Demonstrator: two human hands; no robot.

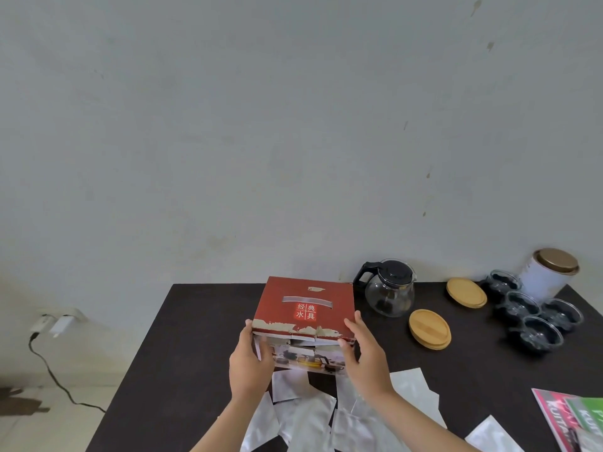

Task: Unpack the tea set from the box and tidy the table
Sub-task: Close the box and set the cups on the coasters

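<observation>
Box (305,309) gripped at its near corners by left hand (249,365) and right hand (365,353), fingers curled.

Red box (305,308), dark table (195,337), tan wooden lids (430,328), silver packets (306,419).

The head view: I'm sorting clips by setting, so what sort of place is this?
Probably a plain room in a home or small office. A dark table stands against a bare, stained wall, a charger sits in a wall socket, and a glass teapot stands beside the red box.
</observation>
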